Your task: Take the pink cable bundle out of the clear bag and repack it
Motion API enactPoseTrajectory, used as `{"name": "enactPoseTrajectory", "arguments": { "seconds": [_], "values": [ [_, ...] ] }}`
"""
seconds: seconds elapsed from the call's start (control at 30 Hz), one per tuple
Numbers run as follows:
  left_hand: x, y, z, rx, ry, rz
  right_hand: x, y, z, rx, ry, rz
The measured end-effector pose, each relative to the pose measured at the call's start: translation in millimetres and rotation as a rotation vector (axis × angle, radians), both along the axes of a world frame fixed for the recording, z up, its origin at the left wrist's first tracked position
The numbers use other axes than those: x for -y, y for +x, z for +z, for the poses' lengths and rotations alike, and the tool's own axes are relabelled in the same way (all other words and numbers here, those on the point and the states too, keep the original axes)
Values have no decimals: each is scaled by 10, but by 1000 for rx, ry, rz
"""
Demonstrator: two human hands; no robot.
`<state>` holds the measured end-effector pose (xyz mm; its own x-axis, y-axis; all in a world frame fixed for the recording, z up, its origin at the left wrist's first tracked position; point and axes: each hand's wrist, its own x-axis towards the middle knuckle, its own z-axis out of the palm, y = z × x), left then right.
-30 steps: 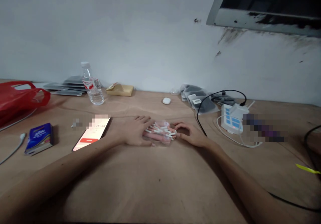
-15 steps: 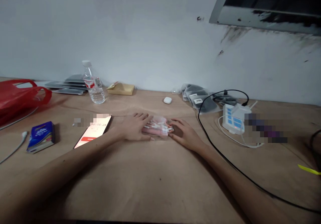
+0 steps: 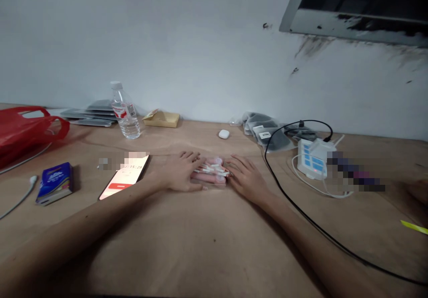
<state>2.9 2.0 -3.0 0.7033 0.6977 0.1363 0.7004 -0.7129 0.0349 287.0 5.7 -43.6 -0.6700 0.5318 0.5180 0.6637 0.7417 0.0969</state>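
Observation:
A clear plastic packet (image 3: 209, 179) lies flat on the brown table between my hands. Inside it are pink tube-like pieces and several thin white sticks; their exact kind is too blurred to tell. My left hand (image 3: 182, 172) rests at the packet's left side, fingers apart and its thumb along the near edge. At the right end, my right hand (image 3: 246, 176) lies palm down with fingers stretched and their tips touching or very close to the packet. Neither hand is closed around anything.
Left of my hands are a lit phone (image 3: 129, 177), a blue tissue pack (image 3: 55, 182) and a red bag (image 3: 23, 131). Behind stand a water bottle (image 3: 126, 115) and an open cardboard box (image 3: 162, 119). A black cable (image 3: 289, 195) curves past a power strip (image 3: 311, 160) on the right.
The fingers of my right hand have drawn off the packet's right end and lie flatter and straighter. My left hand's fingers are slightly more bent; the packet shows more plainly.

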Motion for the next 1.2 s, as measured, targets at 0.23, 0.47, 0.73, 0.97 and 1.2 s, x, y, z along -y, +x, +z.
{"name": "enactPoseTrajectory", "arguments": {
  "seconds": [0.23, 0.47, 0.73, 0.97, 1.2],
  "values": [
    [2, -17, 58, -1, -48, 6, -36, 61, 46, 51, 108, -10],
    [-32, -76, 52, 30, -65, -16, -120, 224, 57, -4, 107, 5],
    [-33, -48, 23, 37, -61, -36, -255, 490, 37, -115, -24, 91],
    [-30, -27, 47, 45, -92, -54, -253, 713, 128, -124, -266, 73],
    [-13, -17, 53, 45, -79, -33, -93, 345, 93, -285, -451, 100]
  ]
}}
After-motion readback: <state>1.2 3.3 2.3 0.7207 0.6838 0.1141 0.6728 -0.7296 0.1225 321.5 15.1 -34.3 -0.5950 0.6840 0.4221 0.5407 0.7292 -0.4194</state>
